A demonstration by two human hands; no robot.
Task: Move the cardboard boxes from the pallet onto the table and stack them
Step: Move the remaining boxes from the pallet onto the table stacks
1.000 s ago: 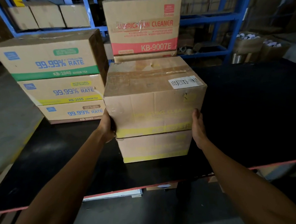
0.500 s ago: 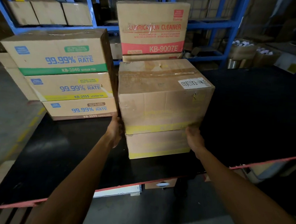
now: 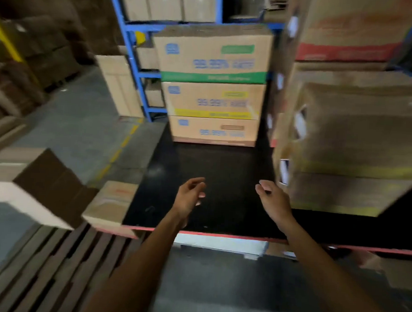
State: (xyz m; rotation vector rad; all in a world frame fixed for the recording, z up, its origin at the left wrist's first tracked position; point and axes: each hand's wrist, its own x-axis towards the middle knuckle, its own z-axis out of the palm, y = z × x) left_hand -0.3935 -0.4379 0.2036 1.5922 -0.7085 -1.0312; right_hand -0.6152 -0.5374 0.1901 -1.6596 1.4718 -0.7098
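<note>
Two plain boxes [image 3: 358, 149] sit stacked at the table's [image 3: 213, 180] right edge, three printed boxes [image 3: 216, 84] stacked at its far edge. Both the left hand [image 3: 188, 198] and right hand [image 3: 273, 200] hover empty, fingers loosely spread. More boxes [image 3: 112, 202] wait by the pallet [image 3: 51, 267], so work remains.

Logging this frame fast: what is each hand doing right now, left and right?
Left hand: open, fingers loosely curled, holding nothing, above the black table.
Right hand: open, empty, near the plain box stack but not touching it.
</note>
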